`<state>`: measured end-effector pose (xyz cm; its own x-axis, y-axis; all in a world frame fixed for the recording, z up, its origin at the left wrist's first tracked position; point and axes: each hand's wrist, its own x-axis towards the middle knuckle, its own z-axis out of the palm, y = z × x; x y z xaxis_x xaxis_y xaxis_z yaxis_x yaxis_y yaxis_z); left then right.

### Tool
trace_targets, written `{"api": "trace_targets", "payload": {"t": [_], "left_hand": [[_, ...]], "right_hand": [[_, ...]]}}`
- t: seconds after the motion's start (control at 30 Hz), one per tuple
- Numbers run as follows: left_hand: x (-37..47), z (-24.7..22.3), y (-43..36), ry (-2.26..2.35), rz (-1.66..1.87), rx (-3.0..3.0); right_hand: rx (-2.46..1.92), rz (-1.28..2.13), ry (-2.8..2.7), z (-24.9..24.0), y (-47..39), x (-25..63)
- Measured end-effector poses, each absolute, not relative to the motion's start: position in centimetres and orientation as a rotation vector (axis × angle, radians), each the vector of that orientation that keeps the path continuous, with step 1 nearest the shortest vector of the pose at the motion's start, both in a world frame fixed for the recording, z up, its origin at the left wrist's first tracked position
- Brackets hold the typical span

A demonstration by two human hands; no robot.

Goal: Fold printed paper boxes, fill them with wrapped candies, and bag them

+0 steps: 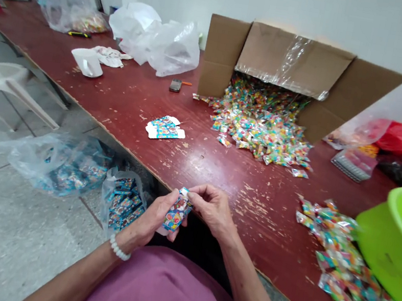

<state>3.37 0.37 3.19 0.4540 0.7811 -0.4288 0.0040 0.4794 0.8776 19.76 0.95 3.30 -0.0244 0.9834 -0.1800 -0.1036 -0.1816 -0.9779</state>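
A small blue printed box (176, 213) is held upright just off the table's front edge. My left hand (155, 218) wraps round its side and back, with a white flap showing at its bottom. The fingers of my right hand (210, 206) pinch the white flap at its top. Flat, unfolded boxes (166, 129) of the same print lie in a small pile on the red table (133, 112). Behind them to the right, wrapped candies (261, 135) spill from a large open cardboard box (298, 61).
A green basin (394, 247) stands at the right beside more wrapped candies (351, 270). Bags of blue boxes (75, 170) sit on the floor at left, near a white stool (11, 78). A mug (87, 62), phone (175, 85) and plastic bags (158, 39) lie farther back.
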Motion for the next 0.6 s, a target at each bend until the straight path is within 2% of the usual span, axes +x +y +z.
{"api": "trace_targets", "payload": {"t": [0.33, 0.43, 0.6], "left_hand": [[2.9, 2.8, 0.8, 0.955, 0.578, 0.921], [3.1, 2.8, 0.5, 0.958, 0.613, 0.846], [3.2, 2.3, 0.2, 0.928, 0.603, 0.803]], "right_hand": [[-1.179, 1.416, -1.169, 3.7, 1.0, 20.0], [-1.093, 1.269, -1.36, 3.4, 0.0, 19.9], [-1.184, 1.042, -1.685, 2.7, 1.0, 20.9]]}}
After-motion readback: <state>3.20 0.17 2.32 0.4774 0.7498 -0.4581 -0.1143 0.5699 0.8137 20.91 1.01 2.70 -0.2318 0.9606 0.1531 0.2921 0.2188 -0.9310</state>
